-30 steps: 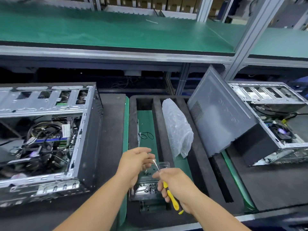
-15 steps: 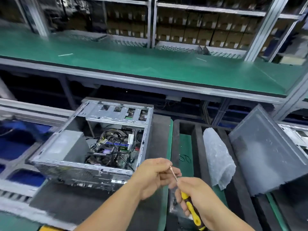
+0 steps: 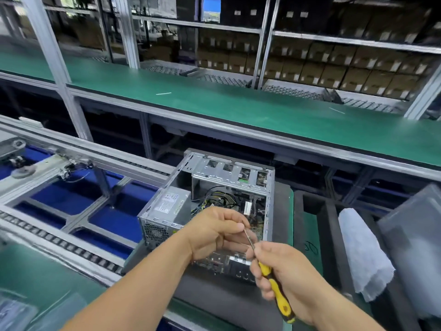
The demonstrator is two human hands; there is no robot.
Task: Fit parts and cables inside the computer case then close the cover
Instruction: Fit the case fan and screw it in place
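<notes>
- Well to the left of both hands runs a roller conveyor (image 3: 71, 244) with blue gaps between its rails.
- Just left of the left hand, inside the open computer case (image 3: 268, 211), sits the grey power supply (image 3: 170, 207).
- The left hand (image 3: 214, 235) is curled, its fingertips pinching at the tip of the screwdriver shaft; whether a screw sits there is too small to tell.
- Directly behind that hand, cables (image 3: 214, 198) lie loose in the case, so fitting looks unfinished.
- The right hand (image 3: 286, 271) is wrapped around the yellow-and-black screwdriver (image 3: 274, 285), shaft angled up towards the left hand.
- Right of the right hand lies a white plastic bag (image 3: 362, 256) on a black foam tray (image 3: 331, 225).
- Farthest right leans a grey panel (image 3: 415, 247), probably the cover: it is off, so closing remains.
</notes>
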